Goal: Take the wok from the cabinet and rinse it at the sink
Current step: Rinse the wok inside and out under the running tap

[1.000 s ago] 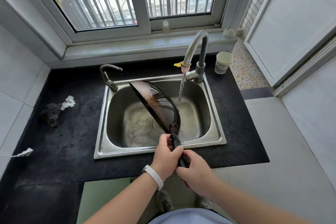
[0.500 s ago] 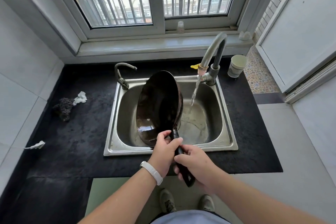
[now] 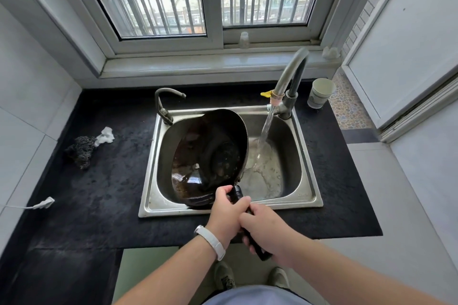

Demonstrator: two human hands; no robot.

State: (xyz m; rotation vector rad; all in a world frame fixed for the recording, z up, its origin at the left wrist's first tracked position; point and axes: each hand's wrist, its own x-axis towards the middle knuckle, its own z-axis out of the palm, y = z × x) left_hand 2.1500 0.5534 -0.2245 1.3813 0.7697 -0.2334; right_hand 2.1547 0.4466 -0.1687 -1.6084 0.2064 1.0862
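Observation:
A dark, stained wok (image 3: 210,153) hangs tilted over the left half of the steel sink (image 3: 307,195), its underside turned toward me and to the left. My left hand (image 3: 226,213) grips the black handle close to the pan. My right hand (image 3: 266,230) grips the same handle lower down, near its end. The tall tap (image 3: 290,82) at the sink's back right runs a stream of water (image 3: 264,136) that falls into the basin just right of the wok, not onto it.
A small second tap (image 3: 164,104) stands at the sink's back left. A paper cup (image 3: 320,93) sits right of the tall tap. A steel scourer (image 3: 80,151) and a white scrap (image 3: 106,135) lie on the black counter (image 3: 99,193) at left. A white cable end (image 3: 41,204) lies at the counter's left edge.
The wok has rolled from edge-on beside the stream to its underside facing me, left of the water. Both hands have kept their hold on the handle.

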